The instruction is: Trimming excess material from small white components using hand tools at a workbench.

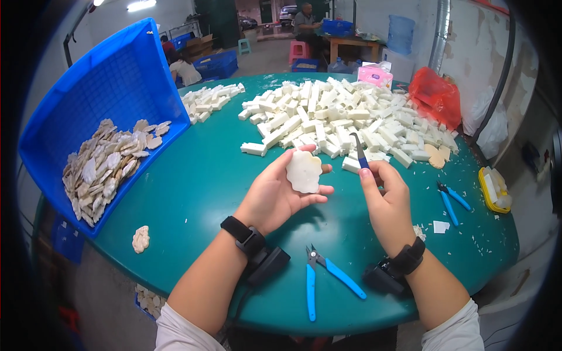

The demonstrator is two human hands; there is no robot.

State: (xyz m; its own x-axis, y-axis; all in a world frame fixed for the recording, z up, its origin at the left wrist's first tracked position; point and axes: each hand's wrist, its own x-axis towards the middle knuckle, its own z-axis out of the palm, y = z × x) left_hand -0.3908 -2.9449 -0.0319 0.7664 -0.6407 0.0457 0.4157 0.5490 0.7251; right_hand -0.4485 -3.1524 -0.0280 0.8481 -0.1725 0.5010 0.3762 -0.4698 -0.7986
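— I'm looking down on the round green table (193, 187); a tilted blue plastic crate (99, 99) is leaning at its left, holding flat, beige scalloped pieces (105, 169).

— And mid-table?

— A rough heap of white rectangular blocks (339, 120) is lying beyond the hands.

— The hands?

— The left hand (275, 196) is cupping a white, lobed, matte casting (304, 171) above the table, face up. The right hand (383, 193) is pinching a slim blue-handled blade (359, 151), long axis upright, dark tip leaning up-left. Blue-handled cutters (325, 278) are lying between the wrists.
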